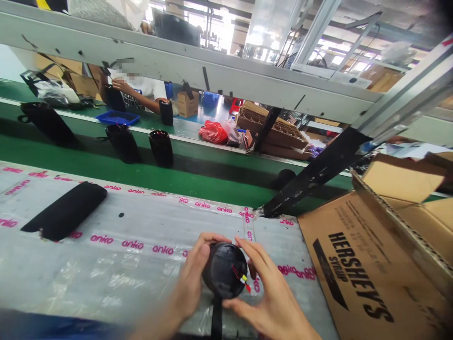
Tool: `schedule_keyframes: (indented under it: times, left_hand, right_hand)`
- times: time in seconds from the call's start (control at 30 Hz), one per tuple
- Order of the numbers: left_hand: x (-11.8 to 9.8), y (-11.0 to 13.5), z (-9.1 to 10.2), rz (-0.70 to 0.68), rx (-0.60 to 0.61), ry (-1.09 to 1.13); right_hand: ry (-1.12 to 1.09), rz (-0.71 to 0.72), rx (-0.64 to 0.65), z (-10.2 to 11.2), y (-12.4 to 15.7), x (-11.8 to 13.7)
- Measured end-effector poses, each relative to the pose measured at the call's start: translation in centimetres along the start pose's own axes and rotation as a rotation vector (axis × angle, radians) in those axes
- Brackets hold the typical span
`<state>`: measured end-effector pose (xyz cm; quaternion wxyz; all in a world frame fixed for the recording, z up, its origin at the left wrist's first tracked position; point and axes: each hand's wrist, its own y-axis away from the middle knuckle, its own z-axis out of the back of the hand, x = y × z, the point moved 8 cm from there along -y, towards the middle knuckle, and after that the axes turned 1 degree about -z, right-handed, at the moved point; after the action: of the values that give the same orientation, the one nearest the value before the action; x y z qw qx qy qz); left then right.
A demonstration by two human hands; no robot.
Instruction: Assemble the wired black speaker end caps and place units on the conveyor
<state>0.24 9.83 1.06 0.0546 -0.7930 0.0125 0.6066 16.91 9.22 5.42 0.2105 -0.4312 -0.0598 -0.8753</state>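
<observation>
Left hand [190,283], right hand [274,300] cupping speaker [222,270] (end-on)

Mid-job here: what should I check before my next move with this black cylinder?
1. Grip: left hand and right hand both clasp the black cylinder. Ok.
2. Red and yellow wires lie on the end face, under no finger. Ok.
3. Wire connection inside the cylinder: cannot tell.
4. Black strap hangs below the cylinder, its end out of view. Cannot tell.
5. Black sleeve lies flat to the left, apart from both hands. Ok.
6. Cardboard box contents: cannot tell.
</observation>
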Motion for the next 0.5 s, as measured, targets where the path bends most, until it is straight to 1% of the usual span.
schedule_keyframes:
  times: [0.07,0.13,0.2,0.27,0.33,0.4,0.43,0.5]
  left_hand:
    - [0.4,0.4,-0.1,-0.032,0.024,-0.006]
    - [0.8,0.7,-0.2,-0.053,0.051,-0.120]
    - [1.2,0.9,-0.1,-0.059,0.047,-0.230]
    - [1.4,1.0,0.0,-0.069,0.028,-0.274]
    - [1.4,1.1,-0.3,-0.087,0.050,-0.290]
    - [1.4,1.1,-0.8,-0.115,0.099,-0.289]
    - [1.4,1.1,-0.9,-0.128,0.114,-0.275]
    - [1.4,1.0,-0.9,-0.144,0.096,-0.226]
  right_hand:
    - [-0.022,-0.019,0.015,0.0,-0.7,-0.5]
    - [-0.090,-0.027,0.060,-0.4,-1.2,-1.1]
    - [-0.160,-0.025,0.090,-0.5,-1.4,-1.8]
    - [-0.215,-0.024,0.108,-0.4,-1.4,-2.6]
    - [-0.270,-0.010,0.135,-0.3,-1.4,-3.3]
    - [-0.315,0.012,0.158,-0.2,-1.5,-3.7]
    - [-0.329,0.024,0.155,-0.1,-1.5,-3.9]
    - [-0.336,0.047,0.116,0.0,-1.5,-4.1]
